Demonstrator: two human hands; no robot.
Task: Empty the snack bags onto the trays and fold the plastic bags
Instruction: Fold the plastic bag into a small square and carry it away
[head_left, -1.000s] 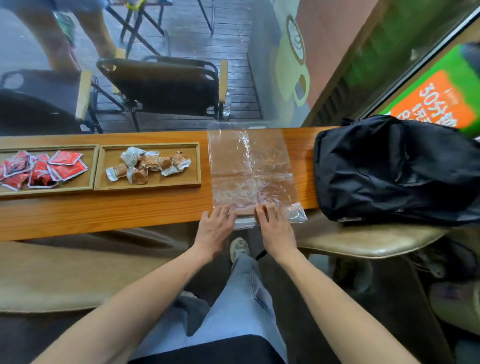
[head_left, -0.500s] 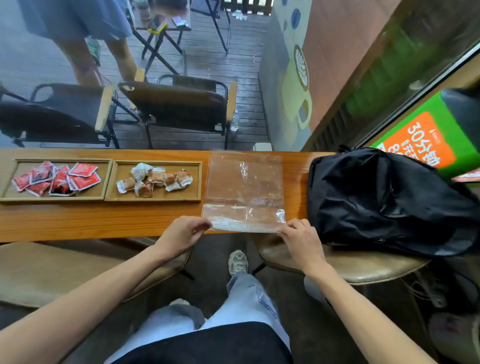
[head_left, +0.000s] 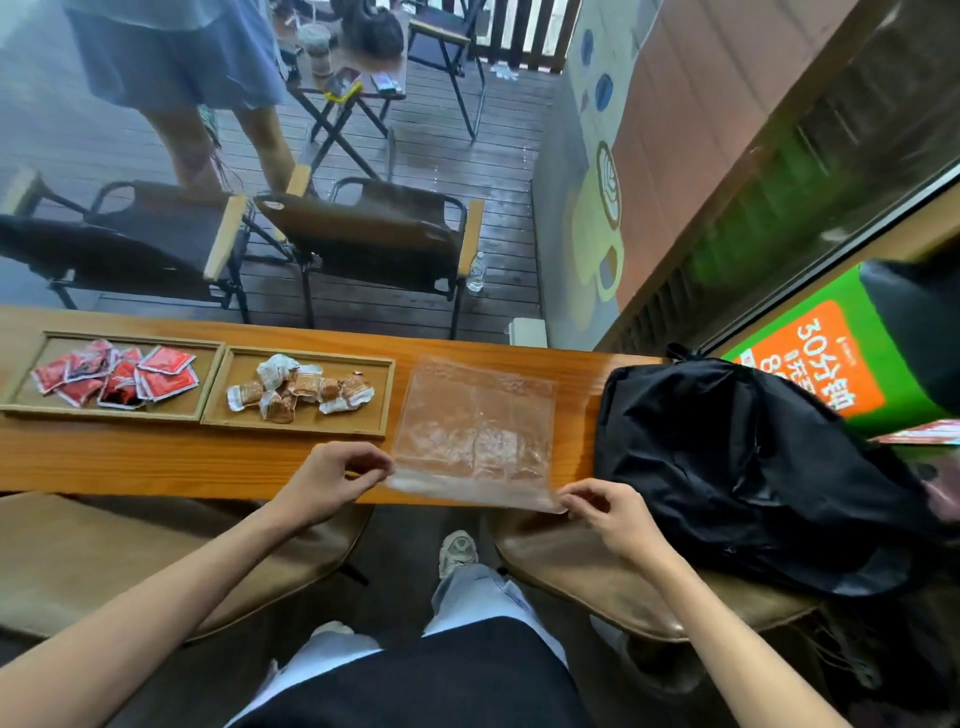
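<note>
A clear plastic bag (head_left: 475, 431) lies flat on the wooden counter (head_left: 156, 457), its near edge at the counter's front. My left hand (head_left: 332, 480) pinches the bag's near left corner. My right hand (head_left: 610, 517) pinches its near right corner. Left of the bag stands a wooden tray (head_left: 298, 423) holding several brown and white wrapped snacks (head_left: 298, 395). Further left, a second wooden tray (head_left: 31, 364) holds several red snack packets (head_left: 117, 376).
A black backpack (head_left: 753, 467) rests on the counter's right end and on a tan stool (head_left: 597, 587), close to my right hand. Another tan stool (head_left: 130, 561) stands below left. Behind the glass are dark chairs (head_left: 374, 234) and a person standing (head_left: 176, 88).
My hands went from pressing flat on the bag's near middle to its two near corners. The bag's overhanging near part now lies folded at the counter's edge. The view tilted up.
</note>
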